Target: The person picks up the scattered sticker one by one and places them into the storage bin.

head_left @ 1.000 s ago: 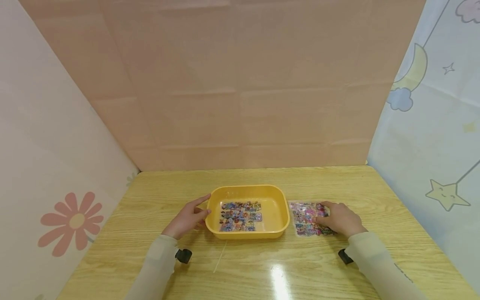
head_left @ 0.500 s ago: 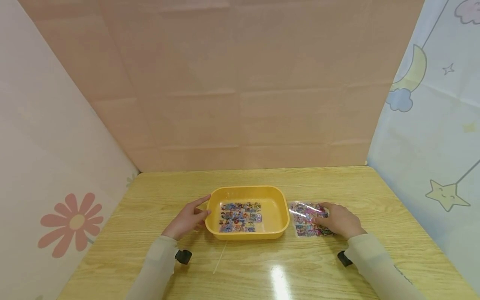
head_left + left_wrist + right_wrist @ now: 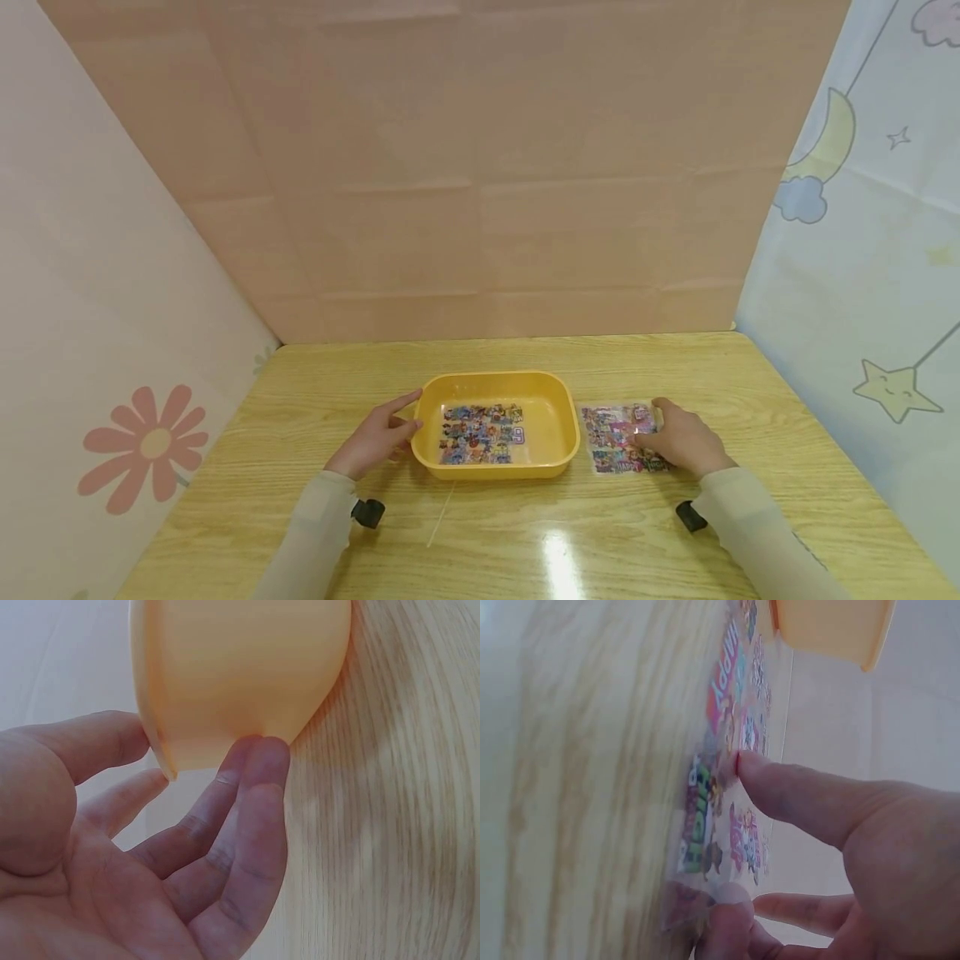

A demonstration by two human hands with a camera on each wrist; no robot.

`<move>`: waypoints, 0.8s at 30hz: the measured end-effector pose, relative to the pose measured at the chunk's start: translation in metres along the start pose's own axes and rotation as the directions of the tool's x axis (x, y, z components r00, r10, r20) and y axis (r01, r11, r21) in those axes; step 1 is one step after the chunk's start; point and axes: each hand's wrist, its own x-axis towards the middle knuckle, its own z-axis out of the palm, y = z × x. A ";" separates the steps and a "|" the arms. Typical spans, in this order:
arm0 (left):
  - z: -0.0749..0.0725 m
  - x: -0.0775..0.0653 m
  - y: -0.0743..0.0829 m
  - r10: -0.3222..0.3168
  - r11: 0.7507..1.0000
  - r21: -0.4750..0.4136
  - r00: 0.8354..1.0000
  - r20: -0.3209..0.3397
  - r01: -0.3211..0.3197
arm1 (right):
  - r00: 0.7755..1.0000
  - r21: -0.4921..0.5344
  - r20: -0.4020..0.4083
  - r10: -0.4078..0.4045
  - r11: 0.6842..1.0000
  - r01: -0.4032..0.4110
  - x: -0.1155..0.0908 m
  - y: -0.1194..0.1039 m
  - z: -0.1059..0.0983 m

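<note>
A yellow plastic tray [image 3: 543,421] stands on the table. Inside lies a clear sheet of small colourful cartoon stickers [image 3: 476,433]. My left hand [image 3: 371,442] rests at the tray's left end. In the left wrist view, its thumb and index tip touch the rim, while the other fingers lean loosely on the outer wall [image 3: 247,690]. To the tray's right, a second sticker sheet [image 3: 611,437] lies on the wood, partly covered by my right hand [image 3: 686,437]. That hand's thumb presses on the printed face, and its bent fingers hold the right edge; the fingertips are partly hidden.
The light wood table [image 3: 487,533] meets a tan paper-like backdrop [image 3: 480,208] behind. Patterned panels flank it: one with a pink flower [image 3: 142,446] on the left, another with a star [image 3: 896,390] on the right. Black wrist devices [image 3: 367,512] sit under both cuffs.
My right index finger has drawn back rightward, uncovering more of the sheet's right part. Glare on that sheet shifted, and the sheet looks slightly moved right. The left hand and tray stayed put.
</note>
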 end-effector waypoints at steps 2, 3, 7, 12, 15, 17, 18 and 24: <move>0.000 0.000 0.000 0.001 1.000 0.004 1.000 -0.002 -0.001 | 1.000 0.013 -0.002 -0.001 1.000 0.001 0.000 0.001 0.000; 0.000 0.000 -0.001 0.000 1.000 0.005 1.000 -0.004 0.000 | 1.000 0.017 -0.004 -0.003 1.000 0.003 -0.001 0.002 0.000; 0.000 0.001 -0.001 -0.004 1.000 0.006 1.000 -0.006 0.004 | 1.000 0.042 0.000 0.001 0.999 -0.001 -0.002 0.003 -0.002; 0.001 0.001 0.000 -0.005 1.000 0.003 1.000 -0.008 0.005 | 1.000 0.095 0.012 0.006 0.995 -0.007 -0.002 0.005 -0.002; 0.001 0.000 0.001 -0.007 1.000 0.002 1.000 -0.007 0.007 | 1.000 0.128 0.015 -0.001 0.992 -0.001 -0.001 0.007 -0.002; 0.001 0.000 0.001 -0.007 1.000 0.002 1.000 -0.006 0.007 | 1.000 0.144 0.012 -0.009 0.989 0.008 0.000 0.008 -0.002; 0.001 0.000 0.001 -0.007 1.000 0.001 1.000 -0.005 0.007 | 1.000 0.150 0.009 -0.010 0.989 0.009 0.000 0.008 -0.003; 0.001 0.002 -0.002 0.000 1.000 -0.008 1.000 -0.005 0.000 | 1.000 0.202 0.005 -0.006 0.979 0.005 0.000 0.007 -0.006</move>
